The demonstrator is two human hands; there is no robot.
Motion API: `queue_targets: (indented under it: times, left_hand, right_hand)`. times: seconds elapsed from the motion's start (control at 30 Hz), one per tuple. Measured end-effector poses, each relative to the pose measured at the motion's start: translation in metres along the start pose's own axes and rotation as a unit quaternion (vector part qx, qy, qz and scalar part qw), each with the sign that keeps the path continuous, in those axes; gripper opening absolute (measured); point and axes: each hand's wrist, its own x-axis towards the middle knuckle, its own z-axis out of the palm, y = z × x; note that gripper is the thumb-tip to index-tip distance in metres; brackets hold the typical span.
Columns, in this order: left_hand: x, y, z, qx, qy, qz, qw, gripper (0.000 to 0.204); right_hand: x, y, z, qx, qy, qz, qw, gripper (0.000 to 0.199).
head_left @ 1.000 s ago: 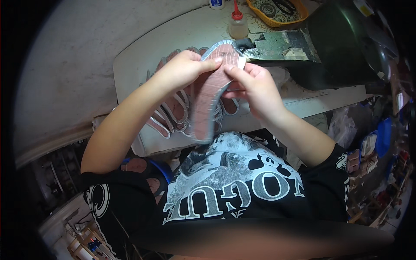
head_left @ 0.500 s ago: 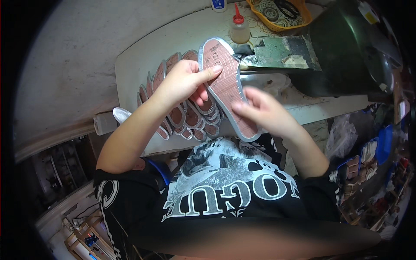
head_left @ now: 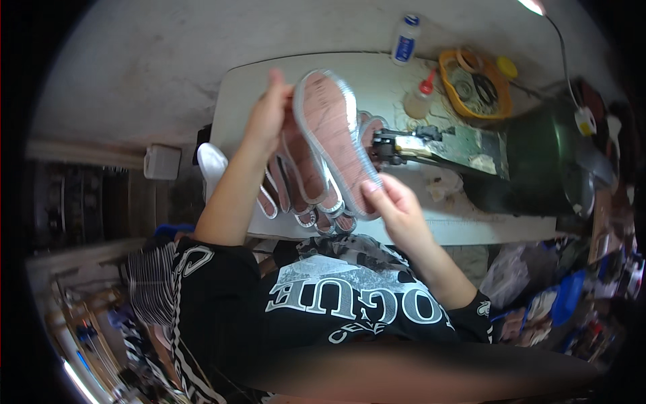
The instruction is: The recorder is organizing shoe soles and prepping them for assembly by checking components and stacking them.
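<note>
Our right hand (head_left: 402, 207) pinches the pinkish, silver-edged, sole-shaped piece (head_left: 330, 111) by its narrow end, presumably baring its face, above the off-white surface (head_left: 380, 84); we cannot tell our left hand's (head_left: 266, 114) grip (blurred, thumb raised).

Cannot make out the tips of the left fingers (head_left: 276, 81), smeared by motion beside the sole (head_left: 330, 121), nor tell touch from gap there. Cannot read the sole's dark marks, blurred too. Cannot see the ends of the right fingers (head_left: 397, 191), tucked behind the sole. Can see other soles (head_left: 309, 176) only in part, behind it and the left forearm (head_left: 232, 192). Cannot tell apart the basket's (head_left: 505, 108) small contents, nor see the whole lamp (head_left: 532, 5), cut off by the top edge.
</note>
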Motion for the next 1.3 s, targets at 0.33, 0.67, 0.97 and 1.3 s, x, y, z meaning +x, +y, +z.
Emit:
queue_targets:
  times: [0.33, 0.67, 0.97, 1.3]
  left_hand:
    - [-0.060, -0.098, -0.255, 0.623, 0.343, -0.090, 0.697, 0.076]
    - [-0.127, -0.018, -0.131, 0.361, 0.212, 0.227, 0.879, 0.027]
    - [-0.132, -0.014, 0.004, 0.385, -0.143, 0.457, 0.789, 0.065]
    - [-0.078, -0.026, 0.059, -0.212, -0.252, -0.108, 0.938, 0.038]
  right_hand:
    - [0.030, 0.071, 0.069, -0.124, -0.088, 0.111, 0.982, 0.044]
    - [-0.005, 0.003, 0.037, -0.026, -0.166, 0.005, 0.986, 0.042]
    - [-0.004, -0.005, 0.014, 0.142, 0.074, -0.055, 0.986, 0.027]
    - [0.008, 0.006, -0.022, 0.406, -0.125, 0.068, 0.903, 0.084]
